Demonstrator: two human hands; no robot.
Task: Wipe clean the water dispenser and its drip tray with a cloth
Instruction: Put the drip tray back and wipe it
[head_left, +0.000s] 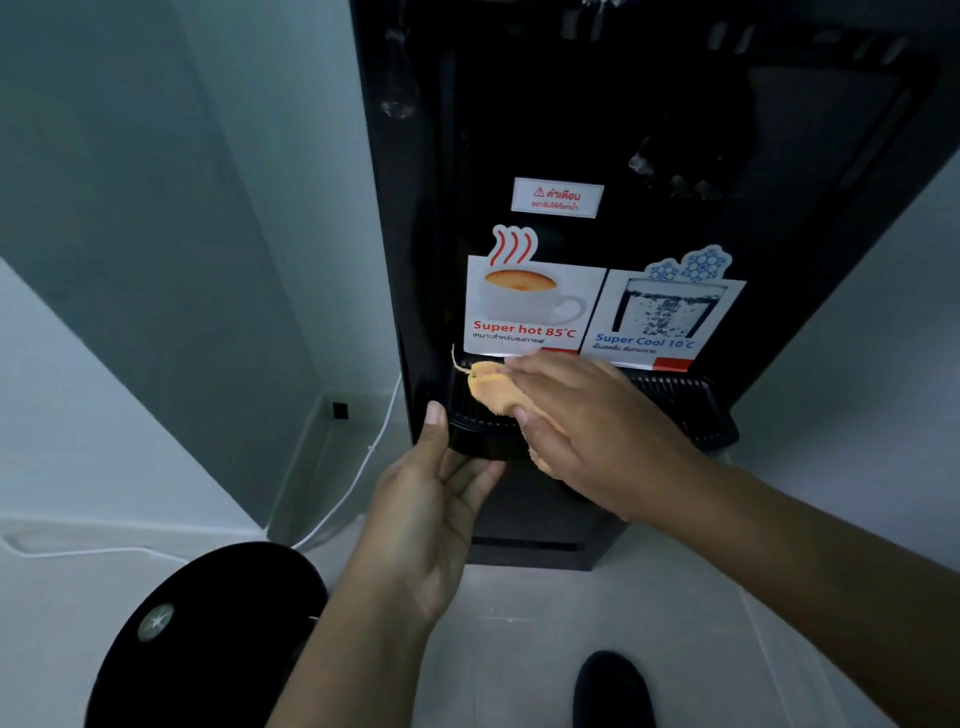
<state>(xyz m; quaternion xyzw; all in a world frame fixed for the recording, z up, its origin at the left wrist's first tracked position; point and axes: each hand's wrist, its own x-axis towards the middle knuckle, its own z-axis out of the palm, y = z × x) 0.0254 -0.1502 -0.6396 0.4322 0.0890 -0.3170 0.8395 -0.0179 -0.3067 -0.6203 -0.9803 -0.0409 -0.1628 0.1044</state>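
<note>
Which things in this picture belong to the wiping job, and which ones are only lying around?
For the job: water dispenser, drip tray, yellow cloth under the right hand, left hand gripping the tray's corner.
Just around: white cable beside the dispenser, round black object at lower left, dark shoe.

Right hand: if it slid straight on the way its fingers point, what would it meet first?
The right hand points left across the tray; past the cloth under it, it would likely meet the dispenser's left inner wall first. Depth unclear.
</note>
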